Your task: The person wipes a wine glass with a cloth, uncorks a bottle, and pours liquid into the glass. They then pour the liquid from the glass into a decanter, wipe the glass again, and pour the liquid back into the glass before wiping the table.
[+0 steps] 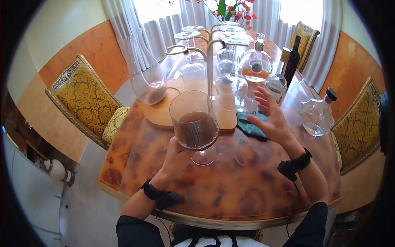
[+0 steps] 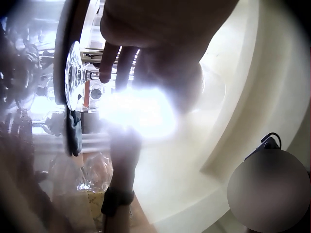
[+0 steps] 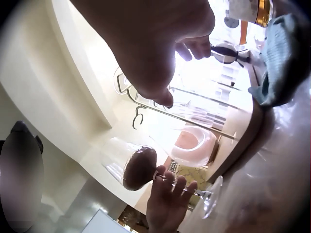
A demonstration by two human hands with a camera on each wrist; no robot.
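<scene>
My left hand [image 1: 175,158] grips a large wine glass [image 1: 195,138] of dark reddish-brown liquid just under its bowl. The right wrist view shows the fingers of this left hand [image 3: 167,204] wrapped at the stem, with the glass foot [image 3: 214,196] below them. My right hand [image 1: 272,119] is raised to the right of the glass, fingers spread and loosely bent, holding nothing. Near it on the table lies a crumpled green cloth [image 1: 254,128]. In the left wrist view bright glare covers part of the scene.
Behind the glass, a wooden board [image 1: 158,117] carries a brass stand [image 1: 210,70] with upside-down glasses. A tall clear decanter [image 1: 150,88] stands at left. To the right are an amber-liquid bottle [image 1: 254,74], a dark bottle [image 1: 293,61] and a clear faceted bottle [image 1: 316,117]. Patterned chairs flank the table.
</scene>
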